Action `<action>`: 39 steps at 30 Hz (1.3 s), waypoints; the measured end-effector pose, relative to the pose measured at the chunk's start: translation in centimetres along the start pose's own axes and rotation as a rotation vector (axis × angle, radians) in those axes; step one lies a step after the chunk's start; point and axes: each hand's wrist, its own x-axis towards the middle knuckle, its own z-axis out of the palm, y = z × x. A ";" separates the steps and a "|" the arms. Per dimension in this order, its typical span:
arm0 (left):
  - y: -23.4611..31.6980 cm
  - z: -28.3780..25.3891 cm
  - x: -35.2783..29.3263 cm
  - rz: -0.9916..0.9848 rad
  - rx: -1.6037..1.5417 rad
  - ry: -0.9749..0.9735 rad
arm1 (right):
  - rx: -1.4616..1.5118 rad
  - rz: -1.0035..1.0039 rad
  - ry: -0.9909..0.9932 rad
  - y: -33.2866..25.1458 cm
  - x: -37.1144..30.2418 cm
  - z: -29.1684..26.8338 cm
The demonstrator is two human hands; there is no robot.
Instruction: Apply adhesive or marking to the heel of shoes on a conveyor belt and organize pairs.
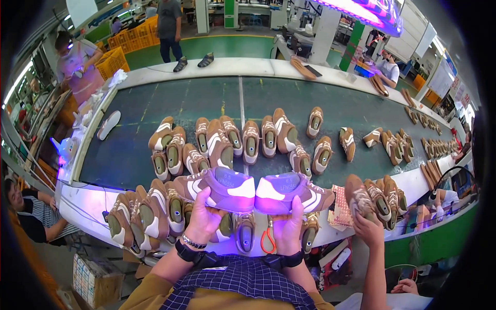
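My left hand [204, 221] grips a brown and white sneaker [213, 185], thumb on its side and fingers beneath. In my right hand [288, 227] is a matching sneaker [290, 199], held the same way. The two are raised side by side with their white heels facing each other, almost touching, toes pointing outward. Purple light falls on both heels. Below them, a sneaker [244, 238] stands on the white ledge between my wrists, beside orange-handled scissors [267, 241]. More sneakers [156, 204] crowd the ledge by my left forearm.
Several brown sneakers [251, 135] stand on the dark green conveyor belt [196, 93] ahead. At the right, a co-worker's hand [369, 230] holds a sneaker [358, 195] near a patterned sheet [341, 207]. Dark shoes [205, 60] sit on the far ledge. A person in stripes [39, 214] sits at the left.
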 end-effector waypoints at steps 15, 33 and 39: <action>-0.7 0.6 -0.1 0.016 0.004 0.035 | 0.040 -0.002 0.042 -0.9 -0.6 0.3; -1.1 0.3 0.0 -0.017 0.019 0.038 | 0.050 0.011 0.062 -0.7 -0.7 -0.4; -1.3 1.1 -0.1 0.007 0.036 0.019 | 0.002 -0.022 0.050 -0.9 -1.4 -0.7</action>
